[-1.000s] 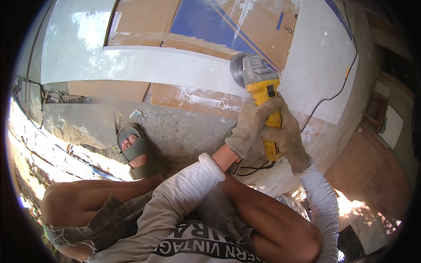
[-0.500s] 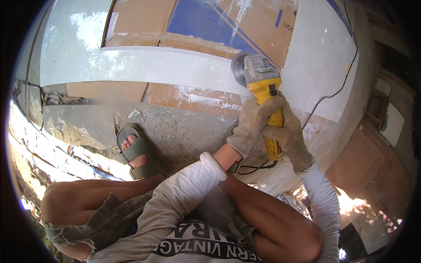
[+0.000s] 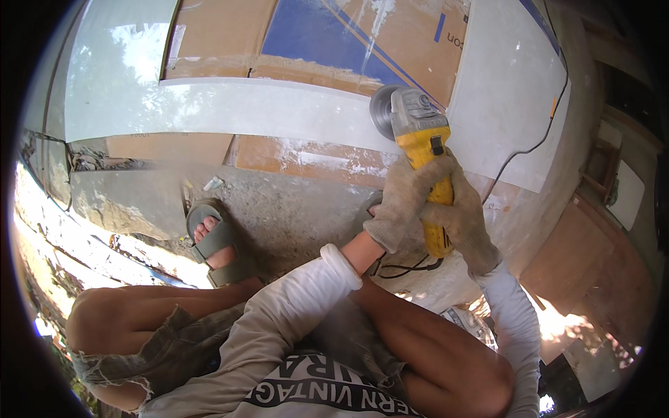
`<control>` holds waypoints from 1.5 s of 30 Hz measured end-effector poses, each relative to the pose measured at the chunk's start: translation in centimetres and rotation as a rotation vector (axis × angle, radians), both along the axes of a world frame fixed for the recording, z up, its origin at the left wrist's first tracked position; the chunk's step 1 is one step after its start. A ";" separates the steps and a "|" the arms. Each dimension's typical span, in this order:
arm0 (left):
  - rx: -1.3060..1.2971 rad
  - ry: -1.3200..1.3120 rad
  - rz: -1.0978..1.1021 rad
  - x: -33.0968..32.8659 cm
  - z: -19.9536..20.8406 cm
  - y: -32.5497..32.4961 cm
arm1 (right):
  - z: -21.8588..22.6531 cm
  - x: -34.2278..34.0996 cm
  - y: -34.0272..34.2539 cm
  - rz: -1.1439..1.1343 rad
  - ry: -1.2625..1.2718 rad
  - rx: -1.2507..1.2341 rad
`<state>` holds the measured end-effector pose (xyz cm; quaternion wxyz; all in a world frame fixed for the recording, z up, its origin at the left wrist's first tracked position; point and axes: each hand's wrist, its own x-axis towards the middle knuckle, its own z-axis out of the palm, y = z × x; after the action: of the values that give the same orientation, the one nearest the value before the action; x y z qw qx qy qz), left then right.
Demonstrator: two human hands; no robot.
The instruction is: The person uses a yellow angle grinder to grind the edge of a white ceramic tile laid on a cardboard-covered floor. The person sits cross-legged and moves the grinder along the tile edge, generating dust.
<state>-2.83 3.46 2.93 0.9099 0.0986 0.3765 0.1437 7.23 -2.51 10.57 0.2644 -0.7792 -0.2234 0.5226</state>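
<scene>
A yellow and grey angle grinder (image 3: 423,132) is held in both my hands, its round disc (image 3: 382,112) pointing to the far left. My left hand (image 3: 402,198), in a tan work glove, wraps round the body just behind the grey head. Farther back on the yellow handle, my gloved right hand (image 3: 461,216) is closed from the right side. The disc is over the inner corner of a white, glossy frame-shaped sheet (image 3: 272,111); whether it touches the surface I cannot tell. A black cord (image 3: 411,267) leaves the handle's rear end.
Brown and blue cardboard (image 3: 306,42) shows inside the white sheet's opening. More cardboard strips (image 3: 300,155) lie along its near edge. A dark cable (image 3: 529,155) runs down the right side. My sandalled foot (image 3: 216,244) rests on rough concrete (image 3: 279,205). Brown boards (image 3: 568,251) stand at right.
The grinder has shifted very slightly to the right and nearer, with both hands still round it. Everything else looks nearly the same.
</scene>
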 end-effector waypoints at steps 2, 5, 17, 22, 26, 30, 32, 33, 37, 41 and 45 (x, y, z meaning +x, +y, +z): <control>-0.011 0.001 0.004 -0.1 0.3 0.3 | 0.3 -0.2 0.2 -0.039 0.055 0.024; -0.001 0.006 0.022 -0.2 0.5 0.7 | 0.5 -0.2 0.7 0.004 0.020 0.036; 0.014 0.054 0.024 -1.7 0.3 2.3 | 0.4 -1.1 2.9 0.033 0.062 0.006; 0.016 0.036 0.093 -1.8 0.1 2.3 | 0.4 -1.3 3.3 0.064 0.039 -0.010; 0.032 0.052 0.092 -1.9 -0.3 2.4 | 0.2 -1.4 3.5 0.051 0.062 0.003; 0.022 0.056 0.076 -2.0 -0.5 2.3 | 0.1 -1.3 3.5 0.078 0.046 0.004; 0.019 0.068 0.059 -2.0 -0.5 2.3 | -0.1 -1.3 3.5 0.086 0.026 -0.006; 0.021 0.059 0.055 -2.0 -0.6 2.3 | -0.2 -1.3 3.4 0.085 0.016 -0.018; 0.026 0.049 0.046 -2.1 -0.5 2.1 | -0.4 -1.2 2.8 0.058 0.050 -0.003; 0.020 0.063 0.028 -1.9 -0.5 2.0 | -0.4 -0.9 2.6 0.068 0.042 -0.022; 0.010 0.060 0.025 -1.7 -0.5 1.9 | -0.4 -0.8 2.5 0.062 0.048 -0.046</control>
<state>-4.57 5.41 2.40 0.8957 0.1028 0.4043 0.1539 6.40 0.00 10.16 0.2354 -0.7650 -0.2290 0.5540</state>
